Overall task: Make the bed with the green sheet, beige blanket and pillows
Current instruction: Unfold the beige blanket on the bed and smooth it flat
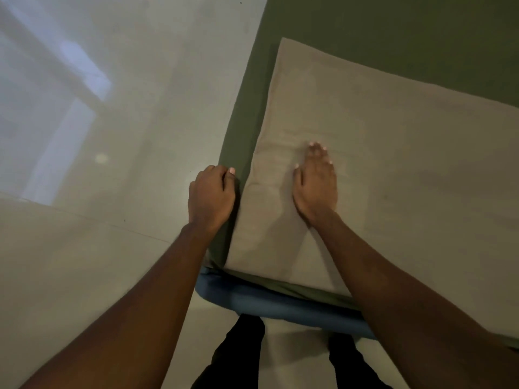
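A: Look of the bedding?

B: Beige blanket point(393, 164) spread flat as one broad rectangle, matte, with faint creases near its left side. Beneath it, a dull green sheet point(393, 32), smooth, covering the bed.

A: Edges and open room?

B: Left blanket edge set just inside the bed's left edge, leaving a narrow green strip bare. Far blanket edge running slantwise, with a wide stretch of green beyond. Near blanket edge close to the near bed edge, above a blue mattress rim point(266, 301) showing under the sheet. Pale glossy floor point(112, 248) open on the left. Black trouser legs point(238, 355) standing at the near corner.

A: Bedding relative to the fingers?

B: Left hand point(212, 196) at the bed's left edge, fingers curled down over the side and thumb on top, gripping the green sheet, just left of the blanket edge. Right hand point(316, 183) palm down on the blanket's left part, fingers straight, close together, pointing far, pressed against the cloth.
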